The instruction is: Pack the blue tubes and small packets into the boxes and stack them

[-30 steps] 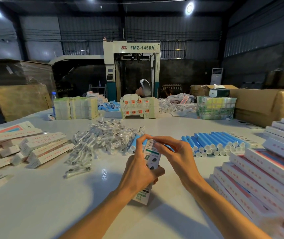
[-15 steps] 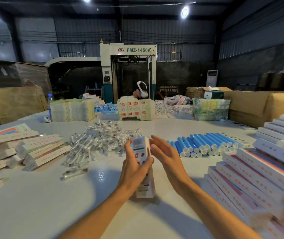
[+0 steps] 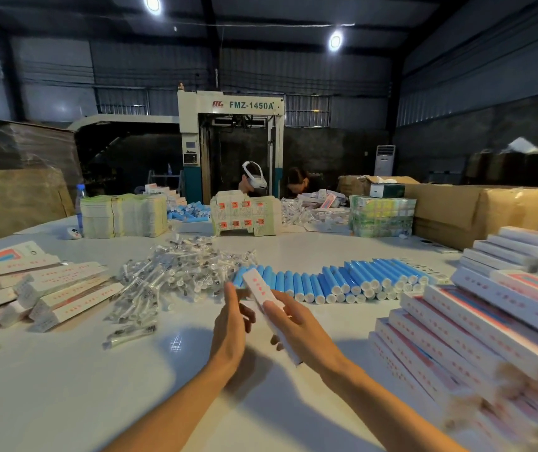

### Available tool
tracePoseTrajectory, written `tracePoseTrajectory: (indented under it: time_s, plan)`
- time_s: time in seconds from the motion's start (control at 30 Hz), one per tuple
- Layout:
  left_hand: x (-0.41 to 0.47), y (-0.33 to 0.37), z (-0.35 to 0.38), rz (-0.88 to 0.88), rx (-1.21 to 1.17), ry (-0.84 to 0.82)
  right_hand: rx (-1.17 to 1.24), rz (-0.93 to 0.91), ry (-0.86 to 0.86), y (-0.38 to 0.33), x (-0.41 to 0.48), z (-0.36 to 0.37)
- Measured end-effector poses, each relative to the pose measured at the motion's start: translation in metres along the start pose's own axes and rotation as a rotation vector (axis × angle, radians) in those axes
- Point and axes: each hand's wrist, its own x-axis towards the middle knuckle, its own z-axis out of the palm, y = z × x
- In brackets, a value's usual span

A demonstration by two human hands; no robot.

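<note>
Holding the box (image 3: 259, 293) over the middle of the table (image 3: 65, 386), a little in from its near edge, the right hand (image 3: 297, 324) wraps its fingers over the top face around the box's lower half. Its thumb is hidden underneath. The left hand (image 3: 231, 324) stands just beside it, fingers straight and close together; whether they touch the card I cannot tell.

The box is long, thin white cardboard, tilted with its far end raised toward the tubes. It should be light and fairly stiff along its length, yet easy to dent across the wide faces. A hold on the narrow edges near the middle seems safest, minding the end flaps.

Along the right edge rises a stack of boxes (image 3: 489, 321), the likely place for this one. Near the left edge lie loose boxes (image 3: 49, 291). Further in, a row of blue tubes (image 3: 342, 282) lies side by side. They look smooth and round, apt to roll, and are best pinched at mid-length. Left of them sits a heap of small packets (image 3: 176, 272), which look crinkly, weightless and probably slippery.
</note>
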Motion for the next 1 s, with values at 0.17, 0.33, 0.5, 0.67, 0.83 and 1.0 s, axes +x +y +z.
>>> tracePoseTrajectory:
  time_s: [0.17,0.33,0.5,0.67,0.83,1.0]
  plan:
    - [0.010,-0.023,-0.006,0.065,0.446,-0.258,-0.497,-0.098,0.150,-0.005,-0.026,-0.045]
    - [0.010,-0.035,0.001,0.324,0.799,-0.443,-0.876,-0.091,0.393,-0.050,-0.056,-0.158]
    - [0.008,-0.033,0.001,0.304,0.795,-0.438,-1.071,0.010,0.625,-0.095,-0.091,-0.255]
    - [0.005,-0.028,-0.001,0.327,0.807,-0.436,-1.240,0.070,0.747,-0.101,-0.106,-0.305]
    - [-0.004,-0.022,0.000,0.349,0.839,-0.445,-1.361,0.104,0.526,-0.067,-0.102,-0.301]
    - [-0.006,-0.021,-0.001,0.355,0.878,-0.455,-1.513,0.318,0.470,-0.075,-0.102,-0.323]
